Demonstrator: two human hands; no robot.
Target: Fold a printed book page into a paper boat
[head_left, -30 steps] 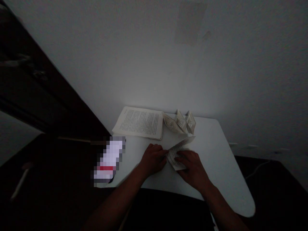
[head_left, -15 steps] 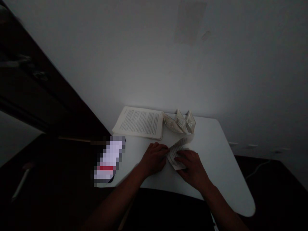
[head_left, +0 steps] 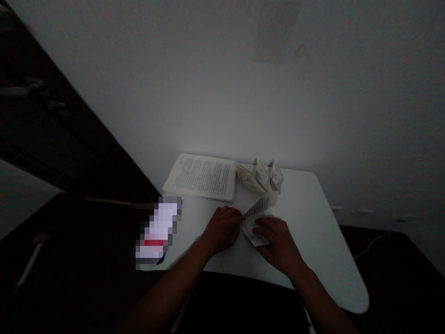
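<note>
A partly folded printed sheet [head_left: 255, 226] is between my hands, above the front half of the white table [head_left: 323, 232]. My left hand [head_left: 224, 228] pinches its left edge with closed fingers. On the right side, my right hand [head_left: 276, 241] grips the lower part, fingers over the paper and thumb beneath. The sheet's upper flap stands up toward the back. Just behind it are three folded paper shapes with print, one lying low at the left [head_left: 248, 178] and two with raised points, the middle one [head_left: 262, 174] and the right one [head_left: 276, 176].
A stack of printed pages [head_left: 203, 178] lies at the table's back left, against the wall [head_left: 208, 93]. A phone-like object [head_left: 158, 232], pixelated, rests at the left edge. A dark door with a handle [head_left: 34, 90] stands far left.
The sheet's raised flap has shifted slightly. Both hands stay in nearly the same place and keep their hold on the paper.
</note>
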